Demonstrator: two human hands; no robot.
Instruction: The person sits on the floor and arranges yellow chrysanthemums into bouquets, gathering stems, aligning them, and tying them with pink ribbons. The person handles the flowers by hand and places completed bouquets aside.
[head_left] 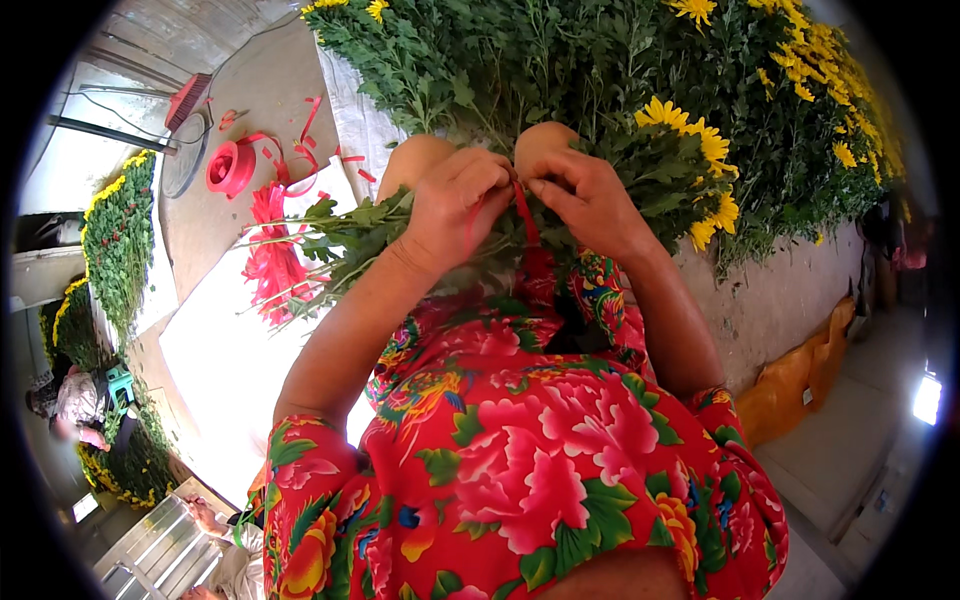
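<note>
A bunch of yellow chrysanthemums (660,175) lies across my lap, its blooms to the right and its leafy stems reaching left beneath my forearm. My left hand (462,195) pinches a thin red ribbon (524,216) over the middle of the bunch, between my knees. Close beside it, my right hand (588,198) is closed, thumb pressed to the curled fingers at the same ribbon. Two ribbon ends hang down toward my lap. Where the ribbon passes round the stems is hidden by the hands and leaves.
A large heap of yellow chrysanthemums (520,70) fills the space ahead. To the left lie cut red ribbon strips (275,260) and a red ribbon spool (231,168). A broom (187,100) stands farther off. More flower piles (118,240) and other people (85,400) are at far left.
</note>
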